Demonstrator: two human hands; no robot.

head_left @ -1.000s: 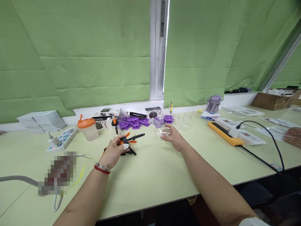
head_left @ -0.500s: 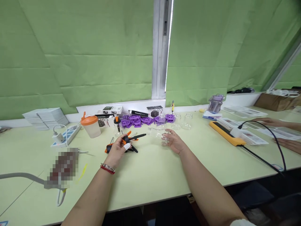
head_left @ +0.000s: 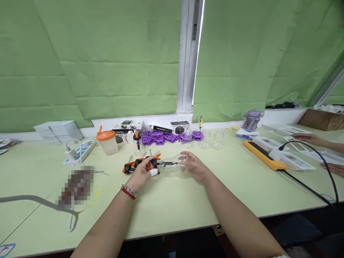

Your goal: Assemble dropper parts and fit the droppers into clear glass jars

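Note:
My left hand is closed around a black-and-orange bottle top with a long dark stem. My right hand curls round the base of a clear bottle, which lies sideways above the table. The stem reaches through the bottle's neck, with the neck close against the top. Beside my left hand lie more black-and-orange tops, partly hidden by the fingers. Behind them stands a clear bottle fitted with such a top. Several clear bottles stand farther back on the right.
Purple plastic pieces are heaped near the wall by printed boxes. An orange-lidded cup and a white power strip are at left. At right lie a yellow-and-black power strip with a cable and a co-worker's hands.
My hands have come together, and the stem of the top has gone into the bottle's neck. The bottle sits slightly lower and more level; the view has shifted a little.

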